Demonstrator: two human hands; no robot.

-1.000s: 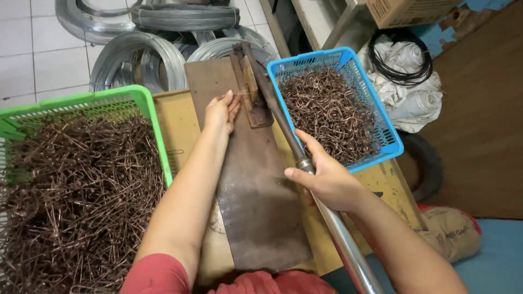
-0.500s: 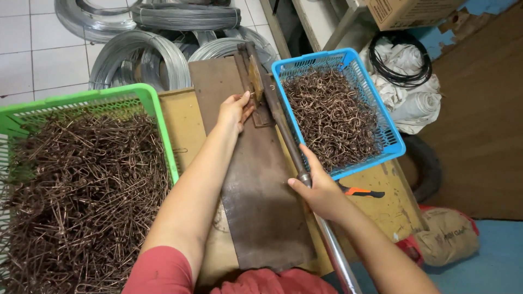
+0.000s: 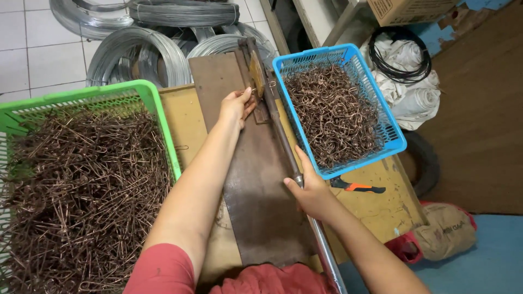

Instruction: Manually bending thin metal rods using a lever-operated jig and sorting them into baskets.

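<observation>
Looking down from the head camera, a long brown steel plate (image 3: 256,190) is seen lying on a worn table (image 3: 376,201), running away from the person. Along the plate's right edge a hinged lever bar (image 3: 278,122) lies close to the plate, ending in a bright metal pipe handle (image 3: 327,256).

The left hand (image 3: 235,106) is set at the far end of the plate, beside the lever's pivot, its grip pinched together on a small copper wire piece (image 3: 254,90) held against the yellowed block there. The right hand (image 3: 311,191) is placed on the lever where bar meets pipe, at the plate's right edge; its grip is clamped around the bar, thumb over the top.

Left of the plate a green basket (image 3: 109,92) is filled with straight and looped copper wire pieces (image 3: 81,190). Right of the plate a blue basket (image 3: 395,136) holds bent copper hooks (image 3: 335,117). Just beyond the near corner of the blue basket, an orange-handled cutter (image 3: 357,187) lies on the table. Beyond the plate's far end, coils of grey steel wire (image 3: 125,60) rest on the tiled floor (image 3: 32,60).
</observation>
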